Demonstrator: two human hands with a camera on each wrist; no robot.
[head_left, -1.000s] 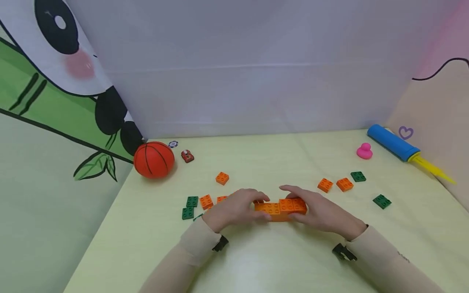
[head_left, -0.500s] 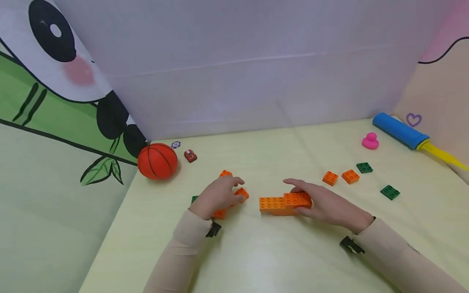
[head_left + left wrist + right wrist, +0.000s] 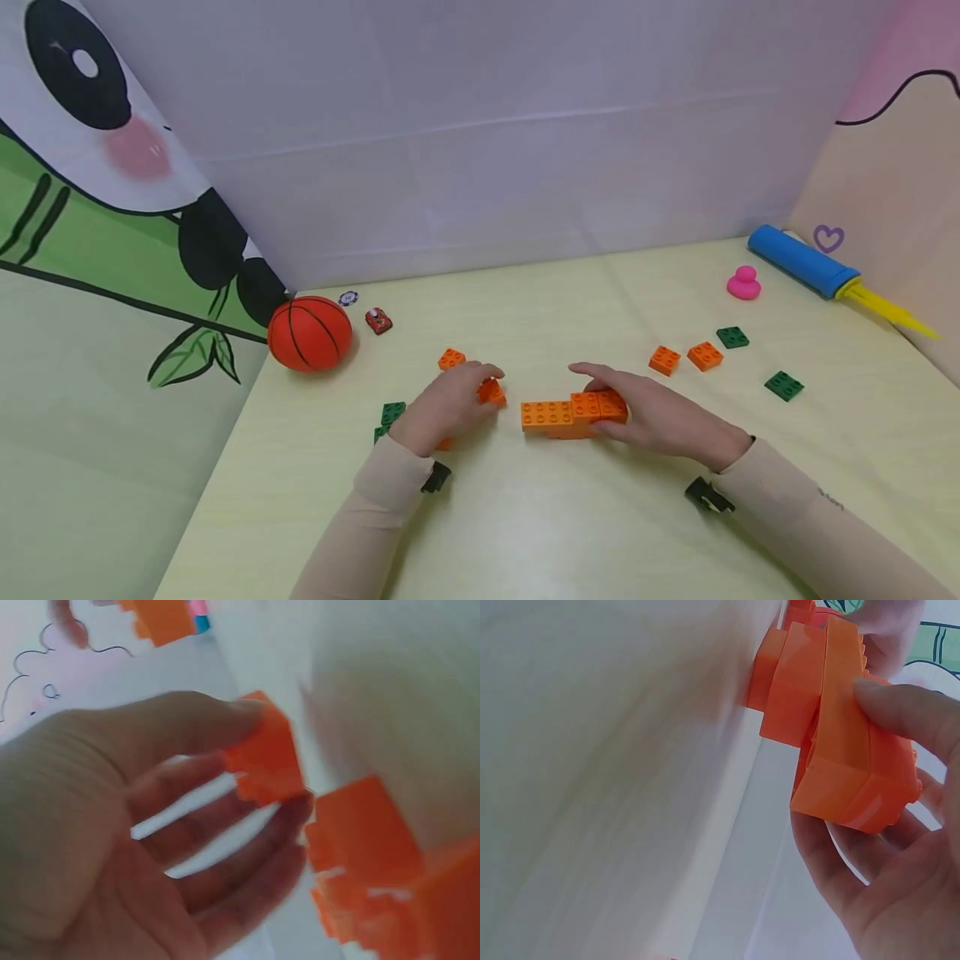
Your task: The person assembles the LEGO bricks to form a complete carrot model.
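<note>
My left hand (image 3: 444,407) pinches a small orange toy brick (image 3: 270,754) between thumb and fingertips, as the left wrist view shows. More orange bricks (image 3: 367,832) lie close beside its fingers; in the head view the hand covers most of them. To the right, my right hand (image 3: 652,410) grips one end of a joined orange brick assembly (image 3: 547,415), thumb on the near side and fingers behind. This assembly has smaller bricks stacked on its right end, and its underside shows in the right wrist view. A gap separates the left hand's brick from the assembly.
Two green bricks (image 3: 392,413) lie left of the left hand, and an orange brick (image 3: 452,358) sits behind it. Loose orange bricks (image 3: 705,356) and green bricks (image 3: 784,386) are at right. Farther back are a ball (image 3: 310,334), toy car (image 3: 378,320), pink toy (image 3: 744,283) and blue-yellow pump (image 3: 806,262).
My left hand has let go of the assembly's left end, moved left to the loose bricks and taken hold of one. My right hand keeps its grip on the assembly.
</note>
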